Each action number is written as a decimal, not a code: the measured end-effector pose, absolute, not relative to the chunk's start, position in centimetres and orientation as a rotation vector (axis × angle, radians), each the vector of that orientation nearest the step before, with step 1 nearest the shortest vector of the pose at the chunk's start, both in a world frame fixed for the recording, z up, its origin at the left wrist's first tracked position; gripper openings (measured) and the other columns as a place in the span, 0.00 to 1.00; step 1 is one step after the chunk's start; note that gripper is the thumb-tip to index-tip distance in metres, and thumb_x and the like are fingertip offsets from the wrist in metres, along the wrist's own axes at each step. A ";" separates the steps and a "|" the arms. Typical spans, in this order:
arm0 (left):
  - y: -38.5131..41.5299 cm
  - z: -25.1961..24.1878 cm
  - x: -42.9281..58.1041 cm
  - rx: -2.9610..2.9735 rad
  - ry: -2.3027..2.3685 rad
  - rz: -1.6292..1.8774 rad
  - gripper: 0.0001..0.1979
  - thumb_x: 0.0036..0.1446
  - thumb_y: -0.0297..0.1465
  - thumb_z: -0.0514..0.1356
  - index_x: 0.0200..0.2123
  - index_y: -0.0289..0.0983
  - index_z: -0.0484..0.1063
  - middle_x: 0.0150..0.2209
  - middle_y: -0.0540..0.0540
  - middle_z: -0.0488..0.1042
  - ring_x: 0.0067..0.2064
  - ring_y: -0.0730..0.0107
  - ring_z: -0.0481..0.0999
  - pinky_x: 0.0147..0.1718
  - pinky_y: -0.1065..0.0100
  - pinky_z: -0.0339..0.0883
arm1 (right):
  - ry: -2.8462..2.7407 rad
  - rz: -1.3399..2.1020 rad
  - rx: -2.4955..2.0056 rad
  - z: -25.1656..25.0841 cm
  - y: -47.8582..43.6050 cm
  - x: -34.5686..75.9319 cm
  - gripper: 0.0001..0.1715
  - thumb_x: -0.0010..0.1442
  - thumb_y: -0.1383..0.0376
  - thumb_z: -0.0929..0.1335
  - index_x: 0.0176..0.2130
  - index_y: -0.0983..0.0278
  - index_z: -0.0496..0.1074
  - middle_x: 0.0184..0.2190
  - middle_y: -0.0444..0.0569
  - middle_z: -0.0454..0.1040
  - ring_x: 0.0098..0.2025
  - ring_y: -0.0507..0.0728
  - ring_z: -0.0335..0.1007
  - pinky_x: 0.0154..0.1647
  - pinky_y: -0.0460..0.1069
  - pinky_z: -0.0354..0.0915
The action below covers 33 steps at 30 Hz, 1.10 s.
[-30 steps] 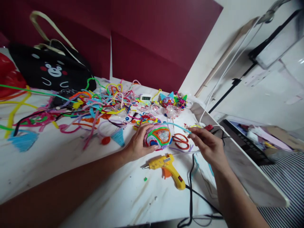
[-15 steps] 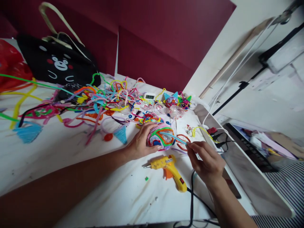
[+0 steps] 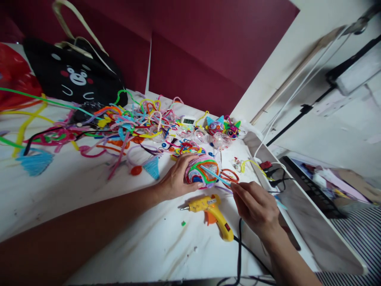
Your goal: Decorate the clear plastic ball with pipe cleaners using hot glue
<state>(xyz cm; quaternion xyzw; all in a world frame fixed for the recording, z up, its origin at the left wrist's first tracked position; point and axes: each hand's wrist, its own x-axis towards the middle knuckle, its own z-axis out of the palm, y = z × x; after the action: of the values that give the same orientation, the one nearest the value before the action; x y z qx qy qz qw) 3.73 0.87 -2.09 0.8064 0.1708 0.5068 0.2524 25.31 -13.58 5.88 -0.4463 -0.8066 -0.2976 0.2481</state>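
My left hand (image 3: 177,177) is wrapped round the left side of a ball (image 3: 195,169) covered partly in bands of pink, green, orange and blue pipe cleaner. Part of its clear surface still shows through. A light blue pipe cleaner (image 3: 219,177) runs from the ball's face to my right hand (image 3: 253,204), whose fingers pinch it. Red-handled scissors (image 3: 233,173) lie just behind that strip. In front of the ball, a yellow glue gun (image 3: 208,206) rests on its side, its nozzle pointing left.
Tangled pipe cleaners (image 3: 143,115) cover the back left, before a black bag (image 3: 74,75). Two decorated balls (image 3: 214,125) and a small white timer (image 3: 188,120) stand at the back. A power strip (image 3: 266,165) and black cable (image 3: 239,254) are on the right.
My right hand has moved slightly left and down, and the light blue pipe cleaner lies lower across the ball. My left hand holds the ball as before.
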 end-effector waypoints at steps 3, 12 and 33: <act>0.9 -2.2 3.8 2.214 0.447 1.393 0.38 0.50 0.37 0.68 0.61 0.42 0.56 0.59 0.37 0.64 0.62 0.48 0.65 0.61 0.48 0.62 | -2.250 -0.758 -1.248 5.9 -13.5 25.5 0.18 0.60 0.77 0.68 0.50 0.65 0.70 0.32 0.51 0.76 0.31 0.54 0.71 0.30 0.48 0.65; 0.7 -1.5 3.3 2.241 0.431 1.344 0.27 0.61 0.38 0.59 0.61 0.41 0.58 0.60 0.38 0.62 0.64 0.52 0.62 0.63 0.50 0.59 | -2.301 -0.728 -1.306 6.0 -13.6 25.5 0.16 0.62 0.76 0.67 0.50 0.67 0.72 0.31 0.50 0.75 0.32 0.54 0.70 0.29 0.47 0.65; 0.7 -1.9 3.0 2.366 0.422 1.319 0.18 0.65 0.29 0.56 0.58 0.43 0.62 0.64 0.40 0.57 0.66 0.57 0.59 0.63 0.54 0.59 | -2.292 -0.757 -1.249 5.4 -12.8 25.3 0.10 0.61 0.76 0.67 0.42 0.72 0.75 0.28 0.51 0.72 0.30 0.54 0.64 0.30 0.48 0.60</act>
<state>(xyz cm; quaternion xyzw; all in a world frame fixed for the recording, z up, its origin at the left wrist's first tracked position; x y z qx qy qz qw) 2.99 0.74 -1.94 0.8458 0.1508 0.4716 0.1989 25.26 -12.80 5.44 -0.4494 -0.8244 -0.2722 0.2103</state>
